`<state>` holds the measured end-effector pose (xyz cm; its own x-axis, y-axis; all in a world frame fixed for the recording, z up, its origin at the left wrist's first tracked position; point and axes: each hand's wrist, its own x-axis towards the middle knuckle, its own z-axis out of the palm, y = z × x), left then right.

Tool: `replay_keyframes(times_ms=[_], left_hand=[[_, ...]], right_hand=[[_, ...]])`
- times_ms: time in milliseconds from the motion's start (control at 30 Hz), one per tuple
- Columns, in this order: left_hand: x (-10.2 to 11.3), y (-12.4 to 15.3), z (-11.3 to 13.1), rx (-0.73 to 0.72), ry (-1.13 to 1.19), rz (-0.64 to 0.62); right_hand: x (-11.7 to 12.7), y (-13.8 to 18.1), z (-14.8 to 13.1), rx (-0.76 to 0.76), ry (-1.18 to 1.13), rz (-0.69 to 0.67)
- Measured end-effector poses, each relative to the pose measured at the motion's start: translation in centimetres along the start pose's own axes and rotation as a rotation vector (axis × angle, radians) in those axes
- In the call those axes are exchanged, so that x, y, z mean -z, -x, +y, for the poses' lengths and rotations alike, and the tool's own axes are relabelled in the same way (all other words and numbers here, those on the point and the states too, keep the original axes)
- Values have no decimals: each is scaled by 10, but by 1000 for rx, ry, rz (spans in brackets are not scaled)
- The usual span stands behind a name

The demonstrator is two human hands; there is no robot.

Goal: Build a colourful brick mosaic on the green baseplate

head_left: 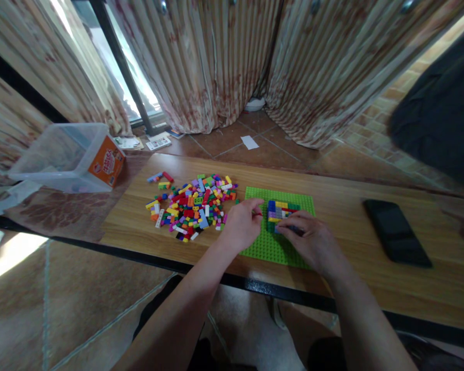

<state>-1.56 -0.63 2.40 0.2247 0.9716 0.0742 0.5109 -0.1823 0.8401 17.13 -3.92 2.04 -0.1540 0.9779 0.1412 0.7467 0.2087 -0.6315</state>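
Note:
A green baseplate (pixel 255 252) lies on the wooden table, bearing a low block of toy bricks (pixel 276 211) in blue, yellow, grey, red and green. My left hand (pixel 240 226) is over the baseplate's left edge, fingers curled, with a bit of a small red brick (pixel 258 212) showing at the fingertips. At the front of the brick block, my right hand (pixel 313 239) has its thumb and fingers pinched together. Its fingers cover part of the block, and what they grip is hidden. A pile of loose bricks (pixel 189 208) in many colours spreads left of my left hand.
A black phone (pixel 397 232) lies on the table (pixel 348 247) to the right. Beyond the table's left end stands a clear plastic box (pixel 62 159) with an orange label. Patterned curtains (pixel 201 62) hang behind; papers (pixel 158 142) lie beyond the table.

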Motion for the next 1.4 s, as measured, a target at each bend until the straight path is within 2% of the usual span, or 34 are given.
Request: replay_keyframes(times_ms=[300,700,1000,1100,1233,1400], left_hand=[[-1,1,-3,-3,-9,-1],[-2,0,-4,9,130,-7],[-4,2,-2,-40,131,-23],[-6,2,-2,-44,122,-39],[-7,3,0,-42,97,-50],[-11,3,2,-76,54,-44]], right_hand=[[-6,-1,-7,-60,-31,81],[-5,-1,-5,-27,-40,57],[-3,-3,-10,-17,36,28],[-3,-4,-9,-42,-17,32],[-3,-2,-5,-109,-175,91],[2,-1,-3,-173,-233,236]])
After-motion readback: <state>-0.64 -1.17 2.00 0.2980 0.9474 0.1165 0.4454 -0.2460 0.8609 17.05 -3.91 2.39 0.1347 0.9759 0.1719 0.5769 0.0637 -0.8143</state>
